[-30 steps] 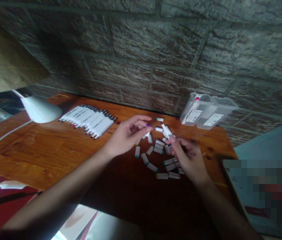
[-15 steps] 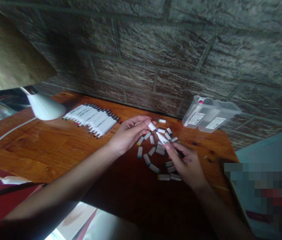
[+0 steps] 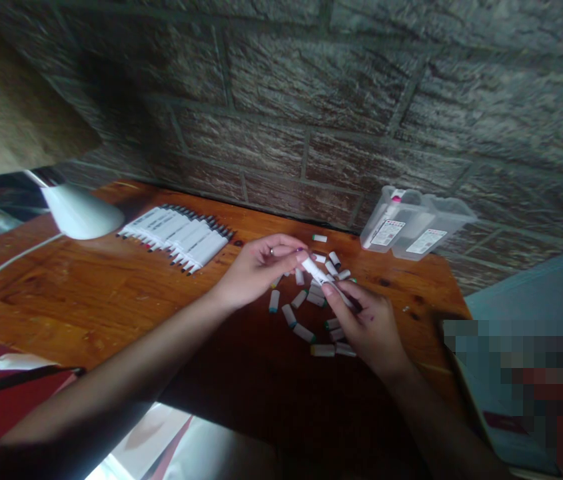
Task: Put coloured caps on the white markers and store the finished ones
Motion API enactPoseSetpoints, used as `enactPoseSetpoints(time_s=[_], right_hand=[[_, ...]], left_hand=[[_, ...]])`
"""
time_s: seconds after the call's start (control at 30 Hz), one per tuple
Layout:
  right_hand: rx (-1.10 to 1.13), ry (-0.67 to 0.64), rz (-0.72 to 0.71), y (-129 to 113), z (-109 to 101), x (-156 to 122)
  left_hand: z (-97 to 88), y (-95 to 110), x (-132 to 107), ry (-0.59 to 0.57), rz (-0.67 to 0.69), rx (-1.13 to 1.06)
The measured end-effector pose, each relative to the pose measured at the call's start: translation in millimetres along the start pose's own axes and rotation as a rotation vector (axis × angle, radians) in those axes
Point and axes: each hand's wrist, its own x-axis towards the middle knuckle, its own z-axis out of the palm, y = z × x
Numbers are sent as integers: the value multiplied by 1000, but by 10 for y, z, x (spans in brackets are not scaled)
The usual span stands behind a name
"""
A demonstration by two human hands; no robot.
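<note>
A white marker [image 3: 330, 283] lies slanted in my right hand [image 3: 368, 320], whose fingers are wrapped round its barrel. At its upper left end, my left hand [image 3: 261, 267] pinches a white marker cap [image 3: 310, 264]. Cap and marker are in line and meet, though how firmly they fit I cannot tell. Loose white marker caps [image 3: 299, 298], some with coloured ends, are scattered on the wooden table [image 3: 86, 293] below and between my hands. To the left, several white markers [image 3: 176, 233] lie side by side in a row without their caps.
Two clear plastic holders [image 3: 406, 223] stand at the back right, one with a pink-tipped marker [image 3: 394, 208] in it. At the left is a lamp base [image 3: 78, 212] with a white cable [image 3: 6, 267]. A stone-patterned wall [image 3: 271, 113] rises behind the table.
The cap in my left hand has come onto the marker's end, closing the gap that showed its tip. The whole scene has shifted slightly left in view.
</note>
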Motion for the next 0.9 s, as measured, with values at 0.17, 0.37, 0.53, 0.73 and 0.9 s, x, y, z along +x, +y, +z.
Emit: enactPoseSetpoints(time_s=[0.17,0.37,0.53,0.73,0.9], right_hand=[[-127,0,-5,63,-1,27],[-83,-146,-65,12,25,2],[-64,-215,-86,-99,61,-49],[-113,-295,-228,-19,-8,-50],[-125,-261,-225,-77,38,-99]], left_hand=[[-38,-7,-47,-34,157,456],[-48,41,-41,-42,90,471],[-33,82,33,170,-23,75],[178,-37,-94,-223,-223,-32],[182,-34,-172,-180,-89,37]])
